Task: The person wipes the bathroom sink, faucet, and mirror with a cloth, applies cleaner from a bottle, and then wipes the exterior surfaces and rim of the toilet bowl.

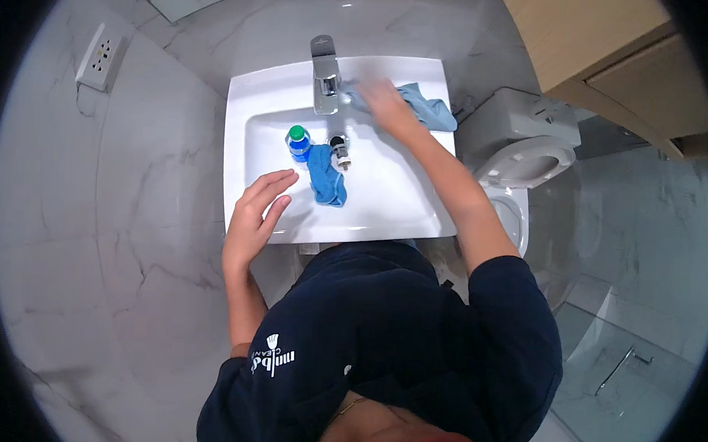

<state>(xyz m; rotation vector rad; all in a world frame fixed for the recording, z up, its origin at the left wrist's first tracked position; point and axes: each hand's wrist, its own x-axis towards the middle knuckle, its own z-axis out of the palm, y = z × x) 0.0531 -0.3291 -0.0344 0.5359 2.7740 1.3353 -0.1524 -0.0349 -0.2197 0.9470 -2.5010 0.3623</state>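
Note:
Before me is a white washbasin (390, 211) with a chrome faucet (326, 77) on its back ledge. My right hand (388, 107), blurred, presses on a light blue cloth (427, 107) on the ledge right of the faucet. Part of this cloth shows on either side of the hand; the fingertips are indistinct. My left hand (260, 208) is over the basin's left front side, fingers apart and holding nothing. Inside the bowl, a small clear bottle (299, 147) with a green cap and blue liquid touches or nearly touches a darker blue cloth (327, 181). Beside them lies a metal drain stopper (340, 153) with a black end.
A white toilet (509, 118) with its lid raised stands right of the basin. Above it, a wooden cabinet (610, 48) juts out. On the left marble-patterned wall is a power outlet (102, 57). A glass panel with a metal handle (614, 370) is at lower right.

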